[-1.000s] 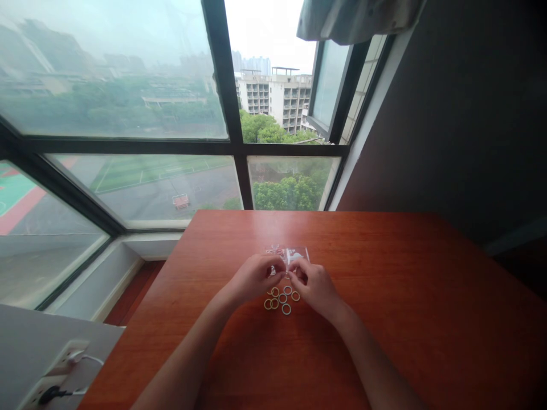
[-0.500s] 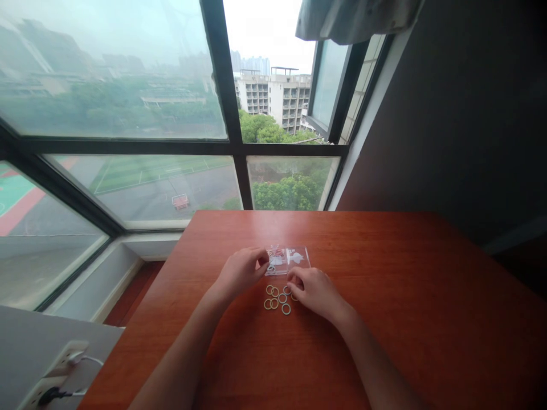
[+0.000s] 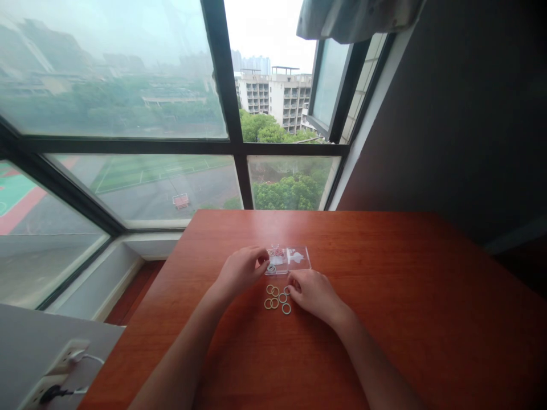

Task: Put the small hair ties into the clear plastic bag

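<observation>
A small clear plastic box [image 3: 280,272] lies open and flat on the table, its lid [image 3: 301,259] with a white print folded out to the right. Reddish rings [image 3: 278,252] and pale rings [image 3: 271,267] sit in its left half. My left hand [image 3: 243,269] is closed at the box's left edge, thumb and fingers pinched around it. In front of the box lie several thin yellowish rings [image 3: 268,307] and bluish-grey rings [image 3: 286,312], like small hair ties. My right hand [image 3: 316,291] is curled low over the right-hand rings; its fingertips are partly hidden.
The reddish-brown wooden table [image 3: 384,319] reaches to a dark-framed window [image 3: 171,147]. A dark wall [image 3: 448,114] stands at the right. Wall sockets with plugs [image 3: 55,393] are at the lower left, beside the table edge.
My right hand has shifted slightly and now covers the yellowish ring that showed beneath it. More of the pale rings in the box shows. My left hand stays in place.
</observation>
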Tool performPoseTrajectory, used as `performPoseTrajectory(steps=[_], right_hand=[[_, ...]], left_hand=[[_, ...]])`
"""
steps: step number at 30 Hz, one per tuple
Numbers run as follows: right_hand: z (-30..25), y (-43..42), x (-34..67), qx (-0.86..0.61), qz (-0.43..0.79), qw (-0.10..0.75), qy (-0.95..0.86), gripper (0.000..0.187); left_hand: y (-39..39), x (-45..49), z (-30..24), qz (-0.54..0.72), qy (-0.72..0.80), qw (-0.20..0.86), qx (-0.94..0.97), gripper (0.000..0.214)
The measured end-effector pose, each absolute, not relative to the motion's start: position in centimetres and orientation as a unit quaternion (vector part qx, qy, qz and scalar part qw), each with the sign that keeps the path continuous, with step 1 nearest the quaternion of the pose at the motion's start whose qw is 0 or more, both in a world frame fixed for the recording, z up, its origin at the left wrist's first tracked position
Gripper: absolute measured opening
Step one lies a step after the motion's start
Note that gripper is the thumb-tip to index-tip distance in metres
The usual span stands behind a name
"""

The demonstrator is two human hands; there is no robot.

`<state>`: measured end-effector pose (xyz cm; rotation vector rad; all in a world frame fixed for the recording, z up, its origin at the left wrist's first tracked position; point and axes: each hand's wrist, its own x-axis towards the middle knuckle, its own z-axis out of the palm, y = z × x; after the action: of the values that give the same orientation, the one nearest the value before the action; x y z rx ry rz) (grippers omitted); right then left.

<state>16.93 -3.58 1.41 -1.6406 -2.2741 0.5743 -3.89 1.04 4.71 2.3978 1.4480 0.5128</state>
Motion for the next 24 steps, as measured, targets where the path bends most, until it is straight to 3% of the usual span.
performPoseTrajectory(steps=[7,16,24], right_hand=[[1.6,-3.5,16.6,-0.581,0.183,0.145,-0.78,0.008],[1.6,-3.2,16.8,-0.574,0.174,0.259,-0.757,0.008],[1.2,-3.3,16.8,-0.56,0.145,0.304,-0.757,0.008]], left_hand=[[0.8,-3.4,5.1,0.2,0.477,0.176,0.838,0.012],[0.1,-1.9,4.7,0.215,0.434,0.26,0.836,0.012],[-0.1,-1.4,5.0,0.212,0.42,0.308,0.827,0.015]])
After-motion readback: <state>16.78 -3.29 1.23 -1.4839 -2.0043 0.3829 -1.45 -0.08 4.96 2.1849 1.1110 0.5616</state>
